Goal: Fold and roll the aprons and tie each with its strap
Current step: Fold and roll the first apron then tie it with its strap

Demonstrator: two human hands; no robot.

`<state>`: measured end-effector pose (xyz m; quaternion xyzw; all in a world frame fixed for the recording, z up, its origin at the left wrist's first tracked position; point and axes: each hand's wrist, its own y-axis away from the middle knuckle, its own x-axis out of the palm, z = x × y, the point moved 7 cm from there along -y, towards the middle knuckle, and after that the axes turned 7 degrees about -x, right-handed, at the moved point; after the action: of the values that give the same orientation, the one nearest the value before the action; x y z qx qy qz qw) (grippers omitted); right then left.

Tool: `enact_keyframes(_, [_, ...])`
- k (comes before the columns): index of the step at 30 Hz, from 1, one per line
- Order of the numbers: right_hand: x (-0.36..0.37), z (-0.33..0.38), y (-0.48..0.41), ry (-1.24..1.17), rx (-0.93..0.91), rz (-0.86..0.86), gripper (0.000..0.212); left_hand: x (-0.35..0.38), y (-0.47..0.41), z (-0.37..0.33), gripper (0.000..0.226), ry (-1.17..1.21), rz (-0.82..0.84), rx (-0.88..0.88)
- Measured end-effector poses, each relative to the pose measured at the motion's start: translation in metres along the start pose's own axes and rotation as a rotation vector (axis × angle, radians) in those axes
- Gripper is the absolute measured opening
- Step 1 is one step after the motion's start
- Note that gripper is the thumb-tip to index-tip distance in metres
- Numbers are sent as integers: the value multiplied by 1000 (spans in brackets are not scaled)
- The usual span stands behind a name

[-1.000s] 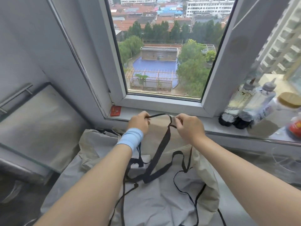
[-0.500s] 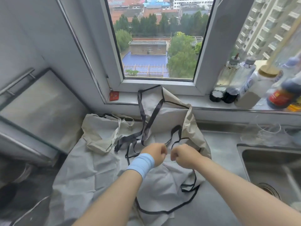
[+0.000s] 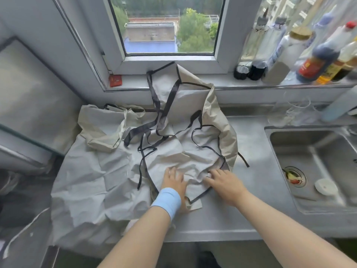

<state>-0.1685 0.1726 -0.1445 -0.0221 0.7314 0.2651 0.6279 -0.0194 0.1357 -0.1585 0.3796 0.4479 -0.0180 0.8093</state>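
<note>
At the near edge of the steel desk (image 3: 251, 206), the left hand (image 3: 172, 181) and right hand (image 3: 225, 183) are lying side by side on a crumpled beige apron (image 3: 193, 157). Their fingers (image 3: 215, 174) are lying straight and slightly spread, pressing the cloth rather than pinching it. This is looking like the smoothing step that comes before any fold. Black straps (image 3: 166, 101) are tangling loosely across the apron, so the next move is likely calling for clearing them aside and flattening the panel. Another apron (image 3: 87, 180) is lying spread beneath, to the left. Farther back, the bib is leaning against the windowsill (image 3: 193, 82), where sauce bottles (image 3: 316, 60) are standing.
</note>
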Motion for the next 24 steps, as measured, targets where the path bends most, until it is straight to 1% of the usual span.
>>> enact_keyframes(2, [-3, 0, 3, 59, 48, -85, 63, -4, 3, 0, 66, -34, -35, 13])
enact_keyframes(3, [-5, -1, 4, 62, 64, -131, 65, -8, 4, -1, 54, -7, -70, 38])
enact_keyframes(4, [-7, -3, 4, 51, 78, -173, 66, -15, 7, 0, 46, 69, -104, 63])
enact_keyframes(6, [-15, -8, 11, 49, 89, -177, 67, -28, 19, 9, 37, 358, -162, 73])
enact_keyframes(8, [-23, -12, 13, 64, 98, -114, 66, -37, 25, 31, 37, 695, -166, 18])
enact_keyframes(9, [-29, -13, 16, 59, 90, -92, 64, -42, 29, 41, 38, 803, -157, -28])
enact_keyframes(10, [-30, -19, 19, 41, 103, -108, 63, -46, 34, 50, 36, 868, -138, -68])
enact_keyframes(11, [-31, -25, 21, 8, 122, -99, 61, -50, 38, 55, 31, 890, -101, -94])
enact_keyframes(13, [-32, -32, 24, -63, 132, -58, 56, -54, 46, 61, 14, 863, -13, -145])
enact_keyframes(14, [-32, -31, 27, -86, 104, -41, 52, -56, 53, 61, 10, 849, 29, -178])
enact_keyframes(15, [-29, -31, 29, -107, 83, -23, 51, -55, 59, 61, 10, 834, 78, -203])
enact_keyframes(17, [-23, -28, 34, -159, 42, -40, 65, -57, 71, 55, 20, 782, 144, -239])
enact_keyframes(19, [-22, -21, 36, -140, -21, -65, 76, -61, 80, 48, 14, 718, 173, -262])
enact_keyframes(20, [-22, -18, 37, -105, -34, -64, 78, -62, 81, 47, 16, 700, 179, -271])
enact_keyframes(21, [-22, -13, 39, -76, -45, -74, 75, -61, 87, 43, 21, 688, 182, -299])
enact_keyframes(24, [-31, -6, 42, 46, -21, -124, 38, -54, 97, 41, 29, 634, 184, -356])
